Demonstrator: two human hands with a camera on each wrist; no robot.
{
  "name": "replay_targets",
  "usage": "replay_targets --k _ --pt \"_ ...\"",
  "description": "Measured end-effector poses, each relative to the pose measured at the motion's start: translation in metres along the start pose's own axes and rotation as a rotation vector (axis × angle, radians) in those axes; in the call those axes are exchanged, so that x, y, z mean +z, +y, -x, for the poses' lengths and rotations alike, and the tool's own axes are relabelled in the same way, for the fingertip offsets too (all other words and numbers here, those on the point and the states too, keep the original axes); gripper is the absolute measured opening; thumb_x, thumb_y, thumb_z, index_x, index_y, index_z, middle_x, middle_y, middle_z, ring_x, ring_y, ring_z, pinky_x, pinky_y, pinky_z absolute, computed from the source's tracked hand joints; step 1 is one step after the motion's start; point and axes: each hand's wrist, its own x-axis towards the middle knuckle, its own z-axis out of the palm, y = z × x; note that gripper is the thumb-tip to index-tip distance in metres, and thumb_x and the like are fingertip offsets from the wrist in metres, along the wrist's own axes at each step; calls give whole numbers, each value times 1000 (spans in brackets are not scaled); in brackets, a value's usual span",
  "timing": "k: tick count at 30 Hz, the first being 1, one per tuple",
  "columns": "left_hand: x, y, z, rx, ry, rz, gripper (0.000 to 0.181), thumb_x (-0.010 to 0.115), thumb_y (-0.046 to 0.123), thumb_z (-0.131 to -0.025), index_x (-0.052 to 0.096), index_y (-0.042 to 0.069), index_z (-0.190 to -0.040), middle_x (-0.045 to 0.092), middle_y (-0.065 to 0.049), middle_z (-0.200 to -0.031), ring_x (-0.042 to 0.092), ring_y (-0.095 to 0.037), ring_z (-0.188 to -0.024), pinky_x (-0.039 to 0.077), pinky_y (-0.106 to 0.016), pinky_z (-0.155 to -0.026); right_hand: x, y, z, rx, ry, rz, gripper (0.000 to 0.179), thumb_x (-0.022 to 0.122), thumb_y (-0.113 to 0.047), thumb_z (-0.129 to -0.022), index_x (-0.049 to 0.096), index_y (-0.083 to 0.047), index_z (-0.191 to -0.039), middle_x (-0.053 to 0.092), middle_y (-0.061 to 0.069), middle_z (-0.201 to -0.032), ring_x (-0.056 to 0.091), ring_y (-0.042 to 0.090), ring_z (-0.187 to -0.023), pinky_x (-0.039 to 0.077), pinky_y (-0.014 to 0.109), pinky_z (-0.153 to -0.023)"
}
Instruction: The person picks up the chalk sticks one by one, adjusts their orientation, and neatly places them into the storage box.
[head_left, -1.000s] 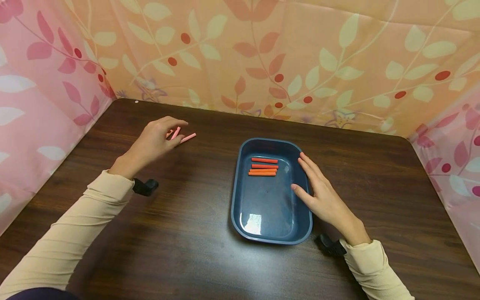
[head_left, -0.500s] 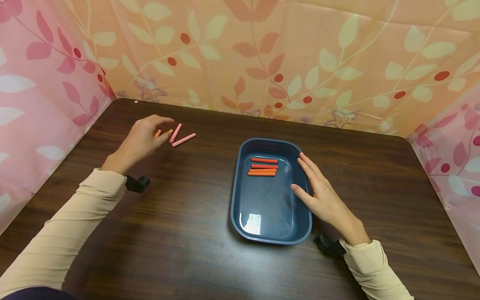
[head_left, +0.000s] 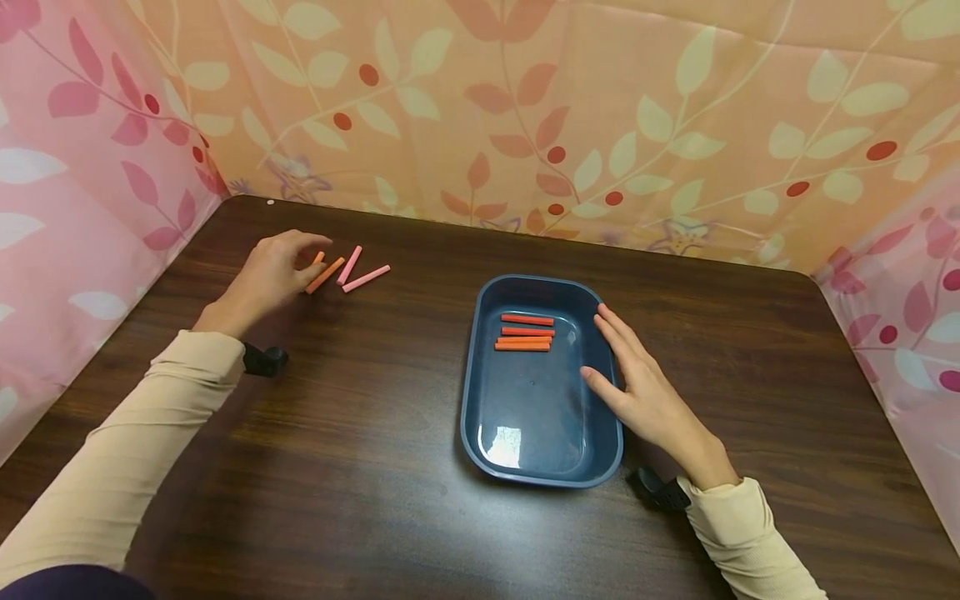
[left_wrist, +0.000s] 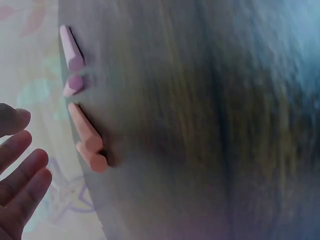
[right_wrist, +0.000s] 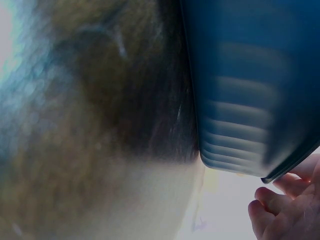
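Left hand (head_left: 264,271), fingers parted, empty, hovers by sticks (head_left: 326,274) near the far-left corner of the tabletop (head_left: 360,483); right hand (head_left: 647,387), fingers extended, likely steadies the tray (head_left: 517,396).

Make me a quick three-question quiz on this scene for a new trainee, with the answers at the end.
1. How many sticks lie inside the blue tray?
2. Which hand is nearest the loose orange sticks on the table? (a) left (b) right
3. True or false: a pink stick is pinched between the fingers.

Key:
1. Four: two red, two orange.
2. (a) The left hand; the right hand is at the tray's rim.
3. False: both pink sticks lie on the table.
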Motion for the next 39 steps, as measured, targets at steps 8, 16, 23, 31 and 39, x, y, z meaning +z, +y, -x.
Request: replay_targets --k 8,16,23,31,39 --pt "0 -11 -3 -46 -72 -35 37 67 0 -88 63 -6 -124 64 -31 -118 60 -45 -105 45 -58 -90 0 1 -1 -3 3 0 74 63 -24 -97 24 -4 -156 14 8 -167 21 36 -151 26 66 -113" --pt "3 -24 -4 -104 -151 -39 37 66 1 -90 61 -8 -125 65 -32 -110 62 -43 -98 47 -56 -86 2 2 -1 -7 5 3 74 63 -23 -96 25 -3 -156 15 8 -167 21 36 -151 25 66 -114" --pt "4 -32 -4 -117 -192 -46 36 64 2 -90 61 -9 -123 65 -32 -112 62 -44 -101 46 -58 -88 2 2 0 -4 8 3 74 63 -23 -96 25 -3 -156 15 8 -167 21 36 -151 25 66 -113" --pt "4 -35 -3 -125 -197 -83 32 63 0 -89 63 -9 -119 68 -29 -103 63 -45 -98 45 -58 -87 3 3 0 -5 13 1 74 64 -22 -96 26 -2 -156 15 9 -167 22 36 -151 25 66 -114" --pt "3 -32 -4 -142 -178 -71 32 62 -1 -88 63 -9 -119 67 -30 -102 62 -44 -97 46 -58 -86 1 2 0 5 2 0 75 64 -23 -96 25 -3 -156 14 9 -167 20 36 -151 25 67 -114"
